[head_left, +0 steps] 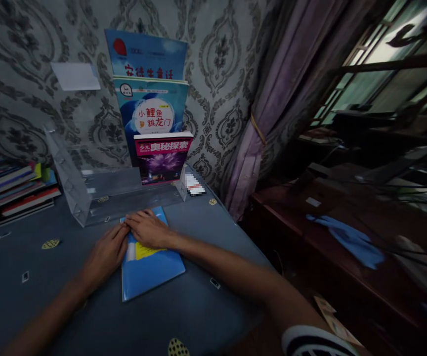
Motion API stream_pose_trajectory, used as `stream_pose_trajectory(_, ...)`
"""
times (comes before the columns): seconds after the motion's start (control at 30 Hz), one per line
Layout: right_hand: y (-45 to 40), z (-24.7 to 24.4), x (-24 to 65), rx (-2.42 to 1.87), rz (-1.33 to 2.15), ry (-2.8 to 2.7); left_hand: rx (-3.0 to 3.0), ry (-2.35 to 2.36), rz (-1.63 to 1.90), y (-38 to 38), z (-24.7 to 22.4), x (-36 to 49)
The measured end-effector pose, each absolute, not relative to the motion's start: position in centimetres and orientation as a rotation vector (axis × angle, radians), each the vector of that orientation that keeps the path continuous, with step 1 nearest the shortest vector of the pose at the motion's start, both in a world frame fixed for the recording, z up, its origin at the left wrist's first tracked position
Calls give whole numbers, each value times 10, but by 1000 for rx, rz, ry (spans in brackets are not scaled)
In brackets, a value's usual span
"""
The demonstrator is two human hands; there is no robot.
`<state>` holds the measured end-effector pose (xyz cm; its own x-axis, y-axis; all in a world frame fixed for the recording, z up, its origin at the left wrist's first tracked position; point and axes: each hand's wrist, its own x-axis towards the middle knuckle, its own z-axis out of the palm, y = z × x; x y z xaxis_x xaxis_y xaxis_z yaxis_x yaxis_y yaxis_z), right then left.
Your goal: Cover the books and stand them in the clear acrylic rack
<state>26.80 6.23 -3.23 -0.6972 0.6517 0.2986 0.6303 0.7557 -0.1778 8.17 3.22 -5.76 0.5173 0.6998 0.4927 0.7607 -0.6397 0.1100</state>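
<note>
A blue book (150,277) with a yellow patch on its cover lies on the dark desk, right in front of me. My right hand (147,230) rests flat across its upper part, fingers stretched toward the top left corner. At the left edge of the book is my left hand (111,247), its fingers closed together against that edge and touching my right fingertips. Its thumb side is partly hidden. Behind the hands stands a clear plastic rack (115,185). It holds a purple-and-pink book (163,160), a teal book (152,106) and a blue book (147,52), all upright.
A stack of books (17,190) lies at the desk's left side. A white paper (75,76) is on the patterned wall. A purple curtain (245,173) hangs by the desk's right edge. Beyond it, a blue cloth (350,240) lies on a reddish-brown surface (291,202).
</note>
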Motion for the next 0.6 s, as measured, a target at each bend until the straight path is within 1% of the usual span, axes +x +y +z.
stream_pose_trajectory(0.27, 21, -24, 280, -1007, 154, -2615, -2547, -1115, -727, -3, -61, 87)
stream_pose_trajectory(0.47, -3, -22, 300, -1214, 272, -2523, -2547, -1008, -693, -24, -69, 82)
stream_pose_trajectory(0.6, -11, -20, 314, -1302, 378, -2485, -2586, -1006, -618, -38, -65, 80)
